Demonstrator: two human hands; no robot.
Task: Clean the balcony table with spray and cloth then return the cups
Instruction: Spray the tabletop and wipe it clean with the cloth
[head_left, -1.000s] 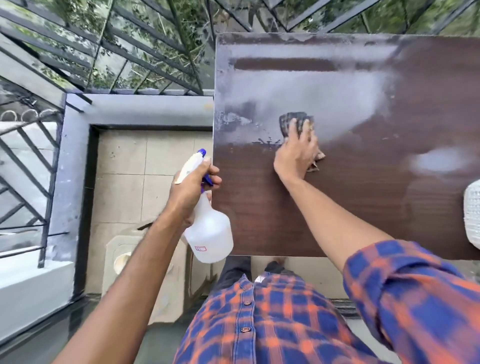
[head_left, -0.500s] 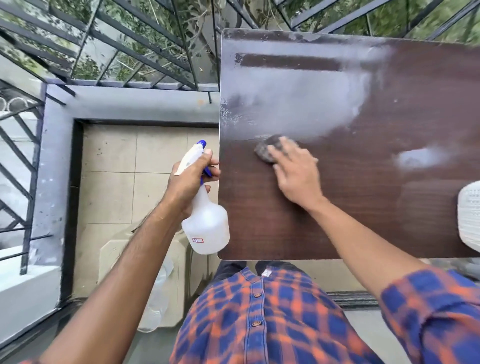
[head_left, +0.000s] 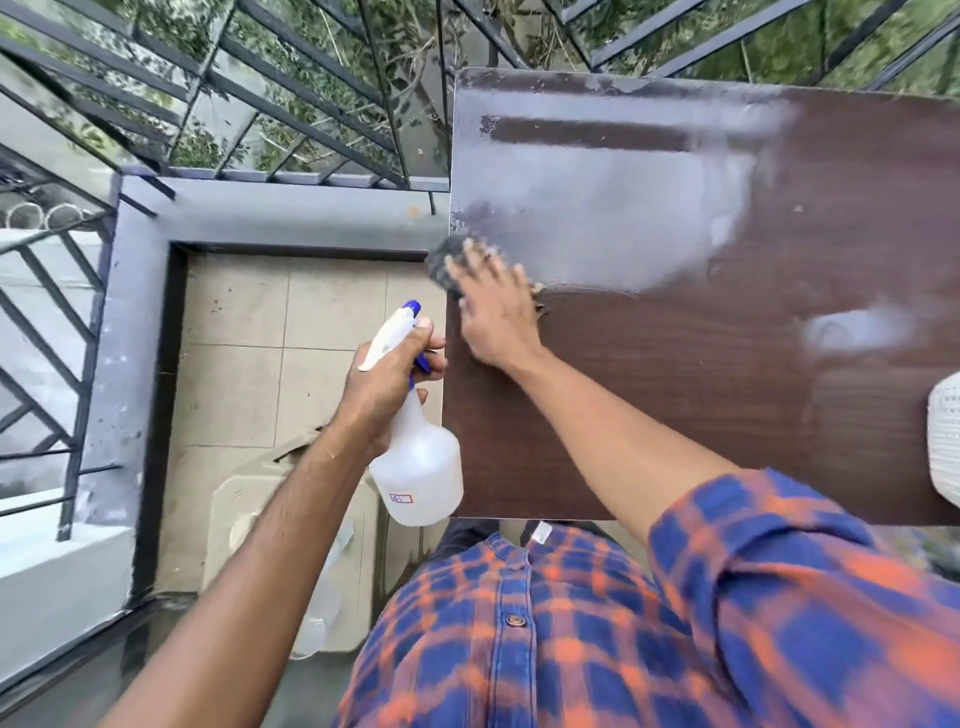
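Note:
The dark brown wooden table (head_left: 675, 415) fills the right half of the view, with a pale dusty or wet film across its far left part. My right hand (head_left: 496, 312) presses a dark grey cloth (head_left: 445, 257) flat with straight fingers at the table's left edge; the hand is blurred by motion. My left hand (head_left: 387, 382) grips the neck of a white spray bottle (head_left: 418, 467) with a blue nozzle, holding it upright beside the table's left edge. No cups are visible.
A white textured object (head_left: 943, 441) sits at the table's right edge, cut off by the frame. A black metal railing (head_left: 311, 104) runs behind and to the left. A grey ledge (head_left: 280, 213) borders beige floor tiles (head_left: 249, 364), with cardboard (head_left: 234, 519) below.
My right hand has wiped the cloth leftward across the table to its left edge. The left hand keeps the spray bottle in about the same place.

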